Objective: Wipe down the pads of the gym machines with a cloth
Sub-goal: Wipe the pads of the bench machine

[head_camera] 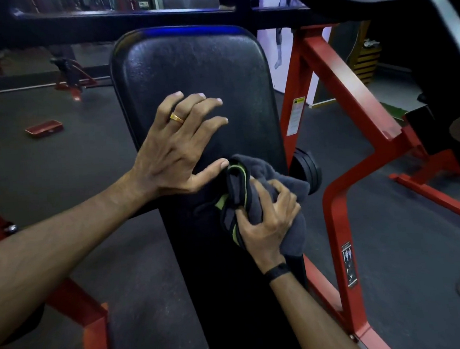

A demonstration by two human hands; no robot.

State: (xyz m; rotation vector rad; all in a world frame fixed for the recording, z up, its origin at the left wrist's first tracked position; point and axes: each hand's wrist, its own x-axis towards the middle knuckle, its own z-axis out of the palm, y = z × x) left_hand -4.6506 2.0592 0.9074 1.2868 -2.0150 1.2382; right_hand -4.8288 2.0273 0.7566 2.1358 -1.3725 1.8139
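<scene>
Your right hand (267, 220) curls its fingers (280, 195) around the bunched grey cloth (284, 184) low on the black pad (194, 73), while your left hand (178, 148) rests spread above it, so loose folds may skip patches.

Pad: I see the black pad (194, 76) filling the centre of the frame, upright and slightly tilted
Left hand: my left hand (178, 148) lies flat on the pad, fingers spread; a gold ring (176, 118) on one finger
Right hand: my right hand (267, 220) grips a bunched grey cloth (287, 186) with green trim, pressed on the pad, lower centre
Frame: red machine frame (350, 84) at right; a warning label (295, 116) on it
</scene>
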